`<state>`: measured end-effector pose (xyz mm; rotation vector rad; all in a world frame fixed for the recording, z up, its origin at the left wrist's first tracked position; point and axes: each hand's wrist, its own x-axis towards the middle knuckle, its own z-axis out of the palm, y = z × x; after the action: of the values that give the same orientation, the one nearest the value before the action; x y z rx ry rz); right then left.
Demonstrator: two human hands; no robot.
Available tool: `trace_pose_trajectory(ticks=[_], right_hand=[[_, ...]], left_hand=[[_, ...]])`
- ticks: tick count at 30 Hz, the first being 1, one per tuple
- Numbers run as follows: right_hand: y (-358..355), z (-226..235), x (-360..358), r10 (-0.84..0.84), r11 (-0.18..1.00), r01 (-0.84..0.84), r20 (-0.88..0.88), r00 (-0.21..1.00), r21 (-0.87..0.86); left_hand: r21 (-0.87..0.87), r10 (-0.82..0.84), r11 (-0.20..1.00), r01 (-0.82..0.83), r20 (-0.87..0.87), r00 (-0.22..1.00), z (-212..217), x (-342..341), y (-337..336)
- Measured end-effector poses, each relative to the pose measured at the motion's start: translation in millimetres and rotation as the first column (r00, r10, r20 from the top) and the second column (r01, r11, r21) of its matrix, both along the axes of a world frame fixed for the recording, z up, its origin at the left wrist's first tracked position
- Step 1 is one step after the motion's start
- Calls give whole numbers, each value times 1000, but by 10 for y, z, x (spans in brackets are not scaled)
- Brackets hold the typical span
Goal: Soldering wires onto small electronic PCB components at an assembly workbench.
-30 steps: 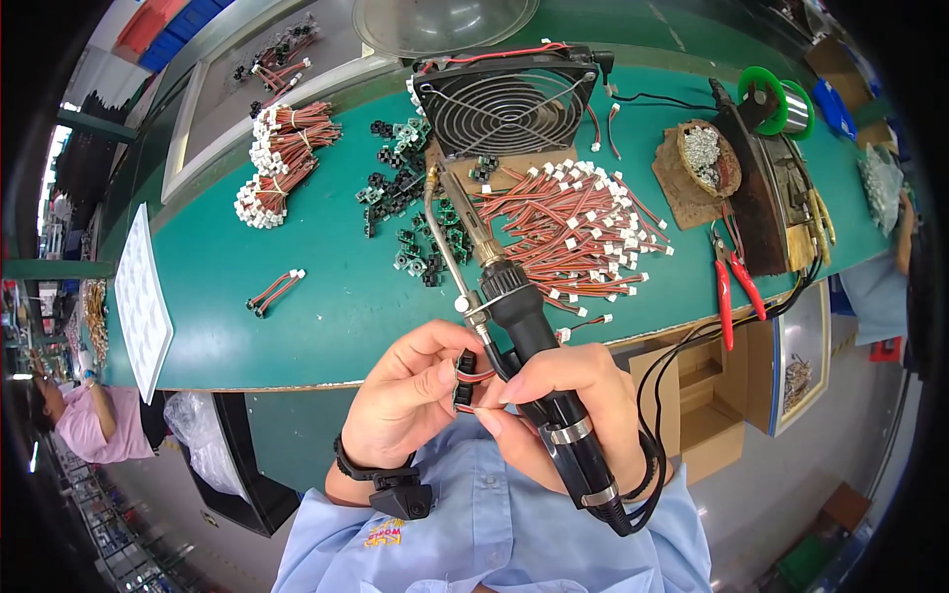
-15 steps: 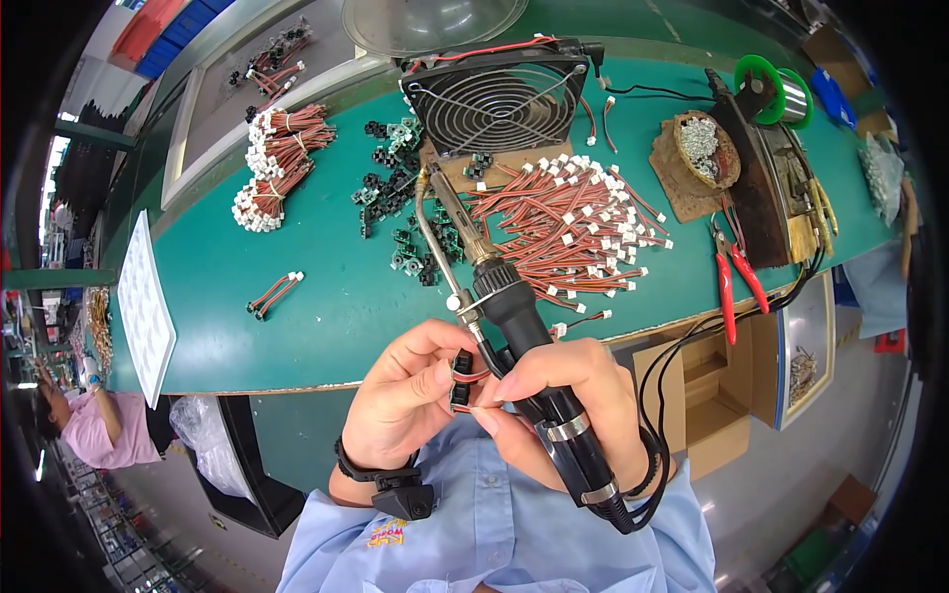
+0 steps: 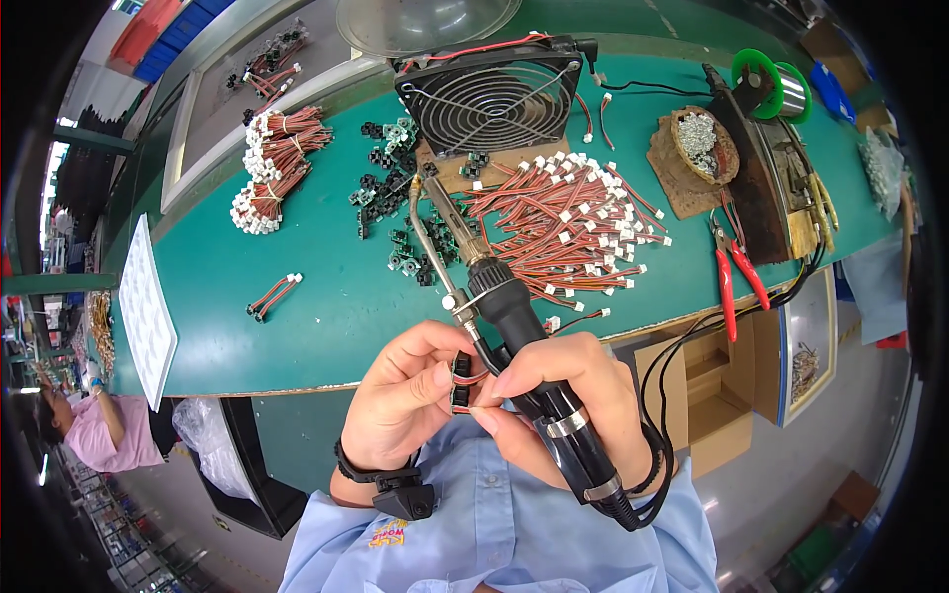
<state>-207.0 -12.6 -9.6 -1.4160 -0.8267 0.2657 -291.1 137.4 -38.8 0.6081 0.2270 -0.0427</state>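
Observation:
In my left hand (image 3: 397,403), thumb and fingers pinch small black components (image 3: 461,397) with short red and black wires, just off the table's front edge. My right hand (image 3: 593,400) is wrapped round a black soldering iron (image 3: 506,306), which has a metal solder-feed tube (image 3: 427,237) clamped along it. The iron slants up and to the left, its tip over the pile of small black parts with green boards (image 3: 400,188). Right thumb and fingertips meet the wires beside the left fingers; the exact contact is hidden.
Red-brown wire leads with white plugs (image 3: 583,222) lie heaped before a black fan (image 3: 489,104). Bundled leads (image 3: 282,148) sit at left, near a white tray (image 3: 146,306). Red-handled cutters (image 3: 736,272), a solder spool (image 3: 781,91) and a cardboard box (image 3: 707,395) are at right.
The soldering iron's tip has shifted slightly left, and the bench appears a little moved in view. Both hands keep the same grip.

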Motion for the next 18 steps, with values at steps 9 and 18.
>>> trace_pose_trajectory(ticks=[9,18], right_hand=[[-29,-29,18,-29,1000,30,-62,998,8],[-56,-53,52,-84,996,84,-10,996,-41]], left_hand=[[332,-17,943,-5,65,998,131,4,53],[452,16,891,-33,40,999,159,-18,46]])
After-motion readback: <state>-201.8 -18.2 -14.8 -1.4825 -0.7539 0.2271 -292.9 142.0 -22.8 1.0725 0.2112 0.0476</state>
